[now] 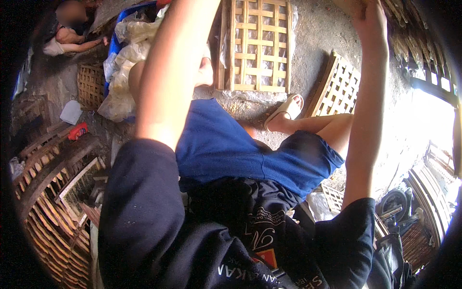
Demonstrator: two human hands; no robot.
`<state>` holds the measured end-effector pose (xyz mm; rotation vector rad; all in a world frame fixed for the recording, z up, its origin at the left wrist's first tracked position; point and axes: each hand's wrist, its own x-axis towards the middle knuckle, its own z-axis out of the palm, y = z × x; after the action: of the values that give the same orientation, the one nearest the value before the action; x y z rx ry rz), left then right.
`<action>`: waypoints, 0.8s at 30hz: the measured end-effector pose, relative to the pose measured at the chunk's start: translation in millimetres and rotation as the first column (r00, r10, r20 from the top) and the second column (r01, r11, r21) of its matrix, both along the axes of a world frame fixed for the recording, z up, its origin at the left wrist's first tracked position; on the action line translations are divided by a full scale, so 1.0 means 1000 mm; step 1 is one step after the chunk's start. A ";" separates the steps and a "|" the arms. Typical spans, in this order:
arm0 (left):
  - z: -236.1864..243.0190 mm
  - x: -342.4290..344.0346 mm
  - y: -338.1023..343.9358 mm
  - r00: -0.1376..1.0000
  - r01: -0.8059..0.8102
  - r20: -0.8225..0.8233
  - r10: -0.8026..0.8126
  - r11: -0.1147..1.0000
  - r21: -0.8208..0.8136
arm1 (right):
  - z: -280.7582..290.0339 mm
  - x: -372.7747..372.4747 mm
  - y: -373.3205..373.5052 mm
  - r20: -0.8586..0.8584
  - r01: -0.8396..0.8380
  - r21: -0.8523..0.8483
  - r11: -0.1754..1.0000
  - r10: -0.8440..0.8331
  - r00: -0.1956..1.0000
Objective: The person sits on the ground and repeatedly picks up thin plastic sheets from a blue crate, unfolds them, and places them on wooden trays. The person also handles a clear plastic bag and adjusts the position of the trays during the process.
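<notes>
Both my arms reach up and away past the top edge. My left forearm point(173, 72) leaves the picture before the wrist, so my left hand is out of view. Only the wrist end of my right hand point(358, 7) shows at the top right; its fingers are cut off. Between the arms a woven bamboo tray point(260, 48) with a slatted wooden edge lies on the floor, clear plastic showing through and around it. Another woven bamboo panel point(340, 84) leans at a tilt beside my sandalled foot point(286, 113), nearest my right forearm.
At left, a blue tub point(113, 48) is heaped with filled plastic bags point(120, 89). Another person point(67, 36) sits beyond it. Stacked slatted bamboo racks point(53, 231) fill the lower left, near a red item point(77, 131). A wheel point(394, 202) stands at lower right.
</notes>
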<state>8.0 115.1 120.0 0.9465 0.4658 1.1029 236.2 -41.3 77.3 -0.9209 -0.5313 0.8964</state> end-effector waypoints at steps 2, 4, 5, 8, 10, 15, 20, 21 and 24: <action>-0.024 -0.017 -0.020 0.995 0.001 0.104 0.003 0.999 -0.043 | -0.004 -0.032 -0.017 0.016 0.097 -0.150 0.984 -0.096 0.995; -0.088 -0.036 -0.018 0.990 0.120 -0.088 -0.110 0.986 0.116 | -0.033 -0.033 -0.039 0.081 0.155 -0.301 0.941 -0.136 0.987; -0.124 -0.039 -0.032 0.972 -0.046 -0.233 0.032 0.998 -0.053 | -0.074 -0.025 -0.048 0.103 0.138 -0.372 0.918 -0.107 0.989; -0.175 -0.076 -0.097 0.837 -0.242 -0.529 0.138 0.961 -0.132 | -0.147 -0.040 -0.067 0.123 0.080 -0.584 0.808 -0.010 0.992; -0.237 -0.096 -0.130 0.843 -0.340 -0.514 0.161 0.899 -0.276 | -0.182 -0.061 -0.084 0.049 0.013 -0.677 0.736 0.027 0.998; -0.339 -0.127 -0.204 0.591 -0.484 -0.807 0.019 0.808 -0.336 | -0.304 -0.085 -0.140 0.188 0.123 -0.885 0.450 0.102 0.977; -0.405 -0.166 -0.246 0.336 -0.299 -0.820 -0.464 0.773 -0.560 | -0.354 -0.117 -0.177 0.209 0.155 -0.959 0.236 0.224 0.952; -0.412 -0.175 -0.254 0.276 -0.305 -0.810 -0.518 0.752 -0.585 | -0.360 -0.122 -0.180 0.180 0.138 -0.977 0.164 0.276 0.944; -0.436 -0.171 -0.271 0.156 -0.240 -0.752 -0.641 0.713 -0.658 | -0.403 -0.106 -0.218 0.221 0.181 -0.970 0.162 0.279 0.935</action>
<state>-163.4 -155.4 -315.8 0.9010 1.6605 -0.2668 130.2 -259.4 -325.4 -2.4006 -0.1780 1.1349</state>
